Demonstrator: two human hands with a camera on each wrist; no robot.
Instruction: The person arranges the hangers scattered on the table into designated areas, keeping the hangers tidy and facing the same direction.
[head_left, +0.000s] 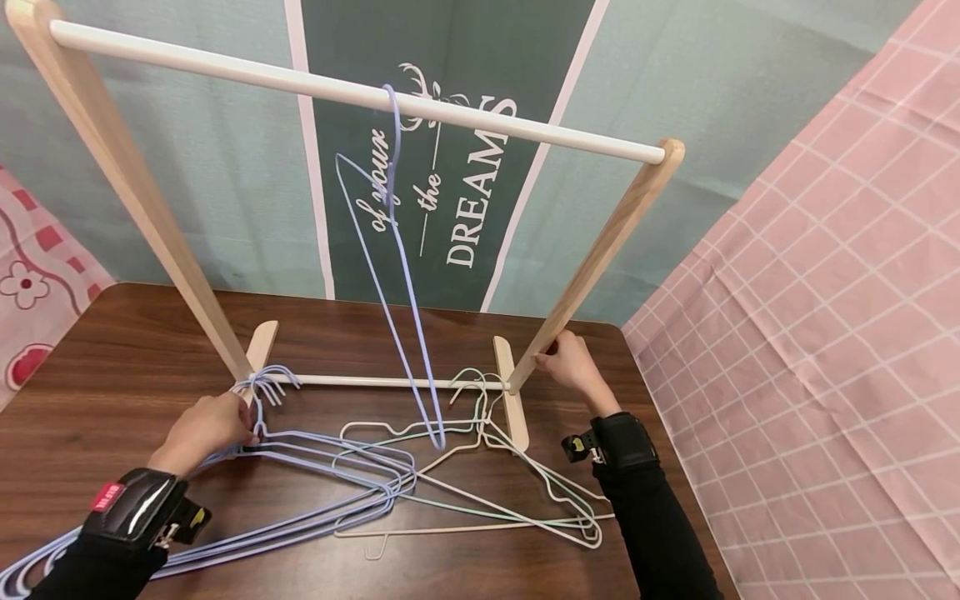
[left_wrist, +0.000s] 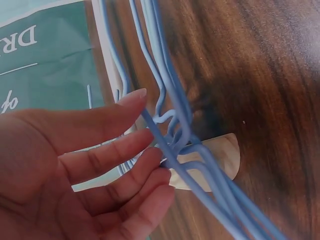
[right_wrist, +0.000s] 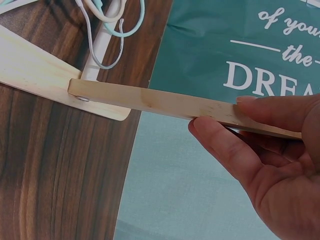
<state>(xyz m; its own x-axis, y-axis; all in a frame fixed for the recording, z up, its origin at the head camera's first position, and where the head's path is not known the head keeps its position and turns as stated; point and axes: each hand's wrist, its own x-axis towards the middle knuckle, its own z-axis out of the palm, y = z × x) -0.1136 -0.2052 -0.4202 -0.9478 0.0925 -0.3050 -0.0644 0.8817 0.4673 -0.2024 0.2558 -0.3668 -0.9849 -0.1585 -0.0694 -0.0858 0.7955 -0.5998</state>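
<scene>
A white-barred clothes rack with wooden posts stands on the table, and a single blue hanger (head_left: 408,275) hangs from its top bar (head_left: 300,81). My left hand (head_left: 210,427) is at the necks of a bunch of blue hangers (head_left: 315,454) lying by the left foot. In the left wrist view its thumb and curled fingers pinch one blue hanger (left_wrist: 159,137). My right hand (head_left: 573,364) grips the right wooden post (right_wrist: 150,100) low down, thumb on one side and fingers on the other. White and mint hangers (head_left: 510,500) lie overlapping near the right foot.
The rack's lower bar (head_left: 360,381) runs just above the dark wooden table (head_left: 420,575). Behind stands a green cloth backdrop (head_left: 480,275) with lettering. A pink gridded cloth (head_left: 825,292) borders the table's right edge. The blue hangers' ends overlap the white ones mid-table.
</scene>
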